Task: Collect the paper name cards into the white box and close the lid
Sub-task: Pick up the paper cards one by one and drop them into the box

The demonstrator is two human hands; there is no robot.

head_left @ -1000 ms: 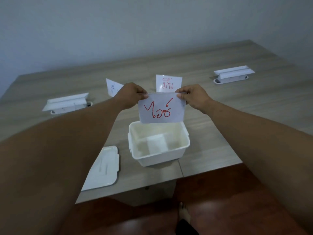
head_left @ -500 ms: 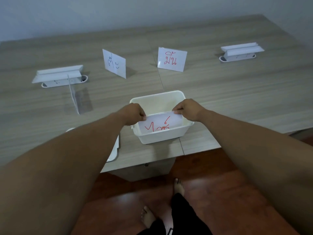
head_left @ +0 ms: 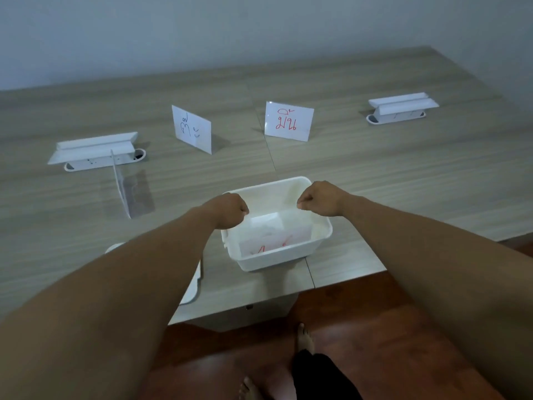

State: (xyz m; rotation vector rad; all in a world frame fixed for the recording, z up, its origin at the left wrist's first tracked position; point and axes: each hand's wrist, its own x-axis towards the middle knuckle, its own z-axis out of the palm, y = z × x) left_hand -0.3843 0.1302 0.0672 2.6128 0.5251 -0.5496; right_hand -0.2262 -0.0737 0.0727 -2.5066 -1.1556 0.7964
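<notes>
- left hand (head_left: 229,209) and right hand (head_left: 318,201) hover over the white box (head_left: 320,243); each grip curled closed, clamped on nothing
- red-lettered card (head_left: 277,242) lies inside; two cards (head_left: 289,120) stand on the counter (head_left: 375,174); lid (head_left: 192,287) lies beside the box

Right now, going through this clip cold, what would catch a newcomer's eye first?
The two bare forearms converging on the open white box at the table's near edge, left hand and right hand curled above it. Inside, a name card with red writing leans against the near wall. Behind, two more cards stand upright: a dark-inked one and a red-inked one. The white lid lies left of the box.
</notes>
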